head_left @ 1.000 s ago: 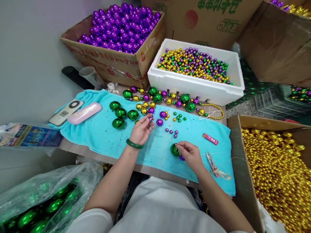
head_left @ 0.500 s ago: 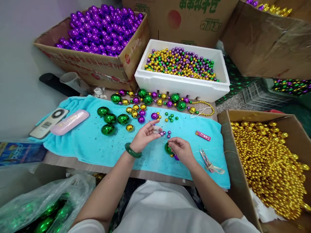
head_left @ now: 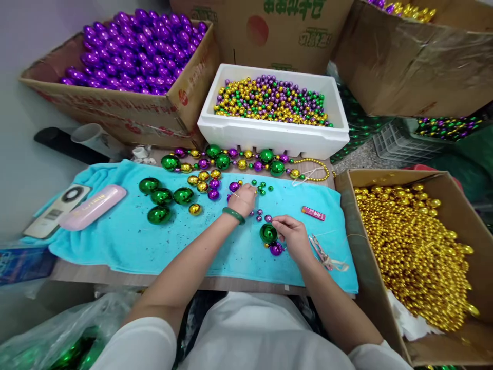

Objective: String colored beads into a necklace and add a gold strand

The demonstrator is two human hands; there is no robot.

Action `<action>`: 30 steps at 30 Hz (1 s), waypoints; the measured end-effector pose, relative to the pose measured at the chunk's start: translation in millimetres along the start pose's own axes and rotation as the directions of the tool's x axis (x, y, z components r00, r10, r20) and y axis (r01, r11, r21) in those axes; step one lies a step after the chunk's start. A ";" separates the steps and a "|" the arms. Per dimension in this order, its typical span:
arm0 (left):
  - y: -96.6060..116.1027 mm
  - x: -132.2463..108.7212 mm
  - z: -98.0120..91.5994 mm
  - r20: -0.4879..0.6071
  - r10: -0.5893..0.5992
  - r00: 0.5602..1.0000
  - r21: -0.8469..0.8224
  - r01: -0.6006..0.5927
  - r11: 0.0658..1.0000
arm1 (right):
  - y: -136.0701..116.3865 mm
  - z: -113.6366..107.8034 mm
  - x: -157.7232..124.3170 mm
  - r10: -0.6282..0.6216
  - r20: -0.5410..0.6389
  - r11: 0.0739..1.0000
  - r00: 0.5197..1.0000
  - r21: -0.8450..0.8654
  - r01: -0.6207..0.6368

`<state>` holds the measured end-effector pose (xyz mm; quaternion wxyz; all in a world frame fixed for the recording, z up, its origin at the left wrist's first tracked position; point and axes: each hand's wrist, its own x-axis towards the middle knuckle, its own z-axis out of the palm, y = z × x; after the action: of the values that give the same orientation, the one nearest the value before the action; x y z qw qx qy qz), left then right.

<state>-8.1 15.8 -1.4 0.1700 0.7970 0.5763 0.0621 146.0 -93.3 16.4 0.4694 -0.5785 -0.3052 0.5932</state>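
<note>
My left hand, a green bangle on its wrist, reaches over the small gold and green beads. Its fingers are curled and partly hidden; a thin needle juts from it to the left. My right hand is pinched at the end of a short beaded string, beside a small purple bead. On that string hang a big green bead, a purple bead and a small gold one. Loose small purple beads lie between my hands.
Big green beads and gold beads lie left on the blue towel. Behind is a finished-looking bead strand and a white foam box. Scissors-like snips lie right, near a carton of gold beads.
My left hand has moved forward and right to the small gold and green beads, its fingers now curled. My right hand stays near the beaded string. The whole view has shifted left.
</note>
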 end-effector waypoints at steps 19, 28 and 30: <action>-12.0 -11.7 14.6 -0.071 -0.058 0.996 0.062 0.063 0.996 | 9.8 -13.4 15.8 0.064 -0.050 0.986 0.997 0.156 -0.055; -27.5 -17.7 -10.4 -0.214 -0.164 0.963 -0.032 0.161 0.986 | -0.6 -18.8 19.8 0.060 -0.110 0.982 0.992 0.185 -0.039; -41.8 -22.2 -22.6 -0.302 -0.225 0.926 -0.078 0.211 0.974 | -1.7 -22.4 19.2 0.063 -0.121 0.981 0.991 0.189 -0.039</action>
<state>-59.5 11.1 7.6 0.1013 0.7044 0.6793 0.1794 170.2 -79.3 7.0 0.5245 -0.5762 -0.2030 0.5930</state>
